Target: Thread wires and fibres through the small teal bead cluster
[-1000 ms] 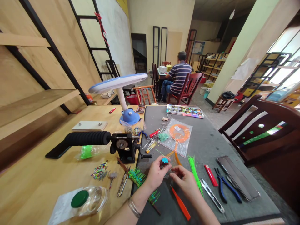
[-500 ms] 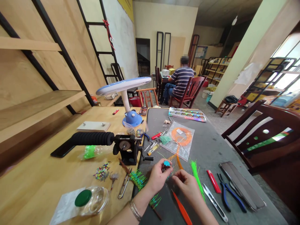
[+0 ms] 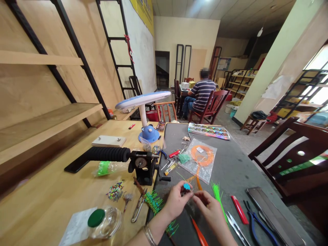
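Head view: clamps blue cluster (image 3: 187,187) in left hand (image 3: 177,201), pinches fingertips of right hand (image 3: 209,206) together just beside, over mat (image 3: 232,165).

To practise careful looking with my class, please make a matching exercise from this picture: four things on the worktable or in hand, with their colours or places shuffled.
1. Jar lid
2. Small blue piece
3. Coil in the clear bag
4. Lighter beside the pliers

A. Orange
B. Red
C. In the left hand
D. Dark green

Pairs: 1-D, 2-C, 3-A, 4-B
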The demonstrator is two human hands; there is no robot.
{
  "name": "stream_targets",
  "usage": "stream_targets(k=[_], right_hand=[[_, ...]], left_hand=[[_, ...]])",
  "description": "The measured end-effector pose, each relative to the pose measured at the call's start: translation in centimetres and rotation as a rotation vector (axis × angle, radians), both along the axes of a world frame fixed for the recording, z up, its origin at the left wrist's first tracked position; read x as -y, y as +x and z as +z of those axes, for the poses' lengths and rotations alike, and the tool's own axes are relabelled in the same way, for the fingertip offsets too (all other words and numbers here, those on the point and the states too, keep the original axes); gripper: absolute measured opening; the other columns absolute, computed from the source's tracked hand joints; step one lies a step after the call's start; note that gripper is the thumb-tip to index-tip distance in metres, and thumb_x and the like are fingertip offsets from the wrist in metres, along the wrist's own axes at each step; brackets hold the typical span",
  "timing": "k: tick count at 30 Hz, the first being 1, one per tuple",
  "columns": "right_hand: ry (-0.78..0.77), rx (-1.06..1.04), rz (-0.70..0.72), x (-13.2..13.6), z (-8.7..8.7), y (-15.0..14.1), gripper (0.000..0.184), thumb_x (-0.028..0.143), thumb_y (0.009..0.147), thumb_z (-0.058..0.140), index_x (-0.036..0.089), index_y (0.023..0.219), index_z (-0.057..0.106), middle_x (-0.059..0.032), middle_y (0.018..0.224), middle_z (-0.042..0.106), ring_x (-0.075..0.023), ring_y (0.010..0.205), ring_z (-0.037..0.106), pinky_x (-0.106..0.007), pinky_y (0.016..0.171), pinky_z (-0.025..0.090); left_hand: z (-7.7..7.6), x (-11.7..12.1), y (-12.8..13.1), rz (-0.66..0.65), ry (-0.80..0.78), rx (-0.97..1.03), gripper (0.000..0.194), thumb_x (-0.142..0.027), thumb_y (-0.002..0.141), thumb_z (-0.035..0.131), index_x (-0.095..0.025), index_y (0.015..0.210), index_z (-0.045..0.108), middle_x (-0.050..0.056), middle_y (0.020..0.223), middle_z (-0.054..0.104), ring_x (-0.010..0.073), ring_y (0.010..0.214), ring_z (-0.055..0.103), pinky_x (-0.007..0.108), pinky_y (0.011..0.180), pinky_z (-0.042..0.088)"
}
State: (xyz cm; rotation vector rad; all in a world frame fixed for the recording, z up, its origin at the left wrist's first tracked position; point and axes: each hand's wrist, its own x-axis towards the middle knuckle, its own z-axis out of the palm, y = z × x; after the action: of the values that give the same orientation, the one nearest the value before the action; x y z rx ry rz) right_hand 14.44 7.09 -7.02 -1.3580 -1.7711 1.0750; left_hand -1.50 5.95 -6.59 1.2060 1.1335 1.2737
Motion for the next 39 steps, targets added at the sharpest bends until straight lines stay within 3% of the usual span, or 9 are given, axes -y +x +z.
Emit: stream_targets(k=[4, 8, 13, 17, 20, 23, 26, 32, 39], right_hand=[[0.064, -0.029, -0.094, -1.1, 2.0, 0.1, 0.033, 0.050, 0.078, 0.057, 0.020, 0.082, 0.068, -0.0045, 0.076, 0.071, -0.0205, 0.070, 0.063, -0.027, 0.065, 0.047], [0.042, -0.161, -0.039, -2.6, 3.6, -0.7, 0.032, 0.049, 0.075, 0.059, 0.018, 0.080, 0.069, -0.0050, 0.079, 0.072, -0.0215, 0.076, 0.064, -0.029, 0.072, 0.048], [-0.047, -0.269, 0.006, -2.9, 3.9, -1.9, 0.026, 0.042, 0.067, 0.068, 0.017, 0.072, 0.066, -0.0010, 0.065, 0.067, -0.0160, 0.061, 0.059, -0.025, 0.058, 0.046], [-0.090, -0.319, -0.047, -2.2, 3.6, -1.8, 0.027, 0.043, 0.067, 0.068, 0.016, 0.064, 0.064, 0.0013, 0.057, 0.062, -0.0126, 0.052, 0.053, -0.023, 0.050, 0.040], [-0.103, -0.374, -0.109, -1.4, 3.2, -1.0, 0.031, 0.047, 0.068, 0.068, 0.016, 0.068, 0.067, -0.0008, 0.062, 0.066, -0.0147, 0.057, 0.057, -0.024, 0.055, 0.044], [-0.116, -0.468, -0.183, -0.3, 2.7, -0.5, 0.032, 0.049, 0.068, 0.070, 0.017, 0.075, 0.071, -0.0048, 0.078, 0.072, -0.0204, 0.077, 0.064, -0.029, 0.071, 0.048], [-0.156, -0.584, -0.248, 1.1, 2.4, -0.7, 0.032, 0.049, 0.068, 0.071, 0.019, 0.079, 0.072, -0.0072, 0.099, 0.072, -0.0249, 0.098, 0.063, -0.033, 0.082, 0.049], [-0.316, -0.821, -0.304, 3.2, 2.4, -1.3, 0.038, 0.049, 0.063, 0.074, 0.020, 0.088, 0.072, -0.0098, 0.105, 0.071, -0.0271, 0.099, 0.064, -0.035, 0.078, 0.051], [-0.142, -0.564, -0.313, 3.7, 2.2, 0.0, 0.039, 0.050, 0.071, 0.067, 0.020, 0.096, 0.070, -0.0098, 0.103, 0.071, -0.0258, 0.093, 0.065, -0.033, 0.073, 0.050]], left_hand=[[0.8, 0.2, -0.1, -0.122, 0.003, -0.047, 0.013, -0.013, 0.070, 0.064, -0.015, 0.083, 0.061, 0.002, 0.076, 0.060, 0.0160, 0.075, 0.054, 0.026, 0.072, 0.042], [1.7, 0.5, -0.1, -0.261, 0.015, -0.130, 0.009, -0.010, 0.069, 0.062, -0.015, 0.077, 0.061, 0.000, 0.071, 0.057, 0.0143, 0.070, 0.051, 0.024, 0.067, 0.039], [2.2, 1.1, 0.4, -0.361, 0.020, -0.155, 0.024, -0.003, 0.065, 0.057, -0.014, 0.085, 0.066, 0.001, 0.075, 0.061, 0.0142, 0.069, 0.051, 0.023, 0.064, 0.038], [2.4, 1.4, 0.5, -0.384, -0.009, -0.199, 0.016, -0.006, 0.067, 0.059, -0.014, 0.078, 0.068, 0.000, 0.068, 0.063, 0.0138, 0.063, 0.052, 0.023, 0.060, 0.037], [2.5, 1.6, 0.2, -0.328, 0.000, -0.172, 0.010, -0.014, 0.072, 0.062, -0.014, 0.078, 0.069, 0.005, 0.073, 0.068, 0.0183, 0.071, 0.059, 0.027, 0.067, 0.043], [2.6, 1.7, 0.2, -0.093, 0.012, -0.082, 0.016, -0.024, 0.074, 0.065, -0.014, 0.087, 0.069, 0.009, 0.084, 0.071, 0.0223, 0.082, 0.062, 0.031, 0.077, 0.045], [2.9, 2.0, 1.0, 0.063, 0.054, -0.018, 0.018, -0.030, 0.074, 0.067, -0.014, 0.084, 0.066, 0.008, 0.080, 0.069, 0.0197, 0.075, 0.061, 0.028, 0.070, 0.046], [3.2, 2.6, 3.5, 0.031, 0.094, 0.072, 0.018, -0.030, 0.071, 0.072, -0.016, 0.076, 0.061, 0.001, 0.069, 0.061, 0.0137, 0.065, 0.054, 0.023, 0.063, 0.043], [3.8, 2.4, 2.7, 0.023, -0.017, 0.121, 0.018, -0.030, 0.065, 0.075, -0.014, 0.072, 0.069, 0.005, 0.070, 0.069, 0.0160, 0.067, 0.060, 0.026, 0.066, 0.046]])
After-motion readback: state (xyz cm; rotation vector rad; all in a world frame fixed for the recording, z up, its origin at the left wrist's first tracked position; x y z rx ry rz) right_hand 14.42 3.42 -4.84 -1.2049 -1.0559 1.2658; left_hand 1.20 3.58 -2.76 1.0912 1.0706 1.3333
